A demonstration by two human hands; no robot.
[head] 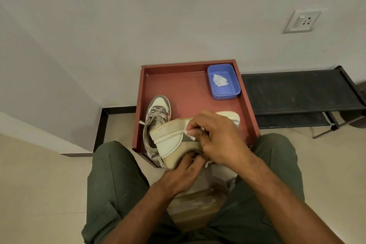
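A grey and white sneaker [174, 140] lies on its side above the near edge of the red-brown tray [190, 89], its sole edge facing up. My left hand [182, 176] grips it from below at the heel end. My right hand [215, 136] pinches a small white wipe [190, 133] against the shoe's side near the sole. The second sneaker [158, 113] of the pair sits upright in the tray at the left, laces up, partly hidden behind the held one.
A blue plastic box [223, 81] holding a white wad stands in the tray's far right corner. A low black shoe rack [297, 93] runs to the right along the wall. My knees in green trousers flank a clear container [198, 202] on the floor.
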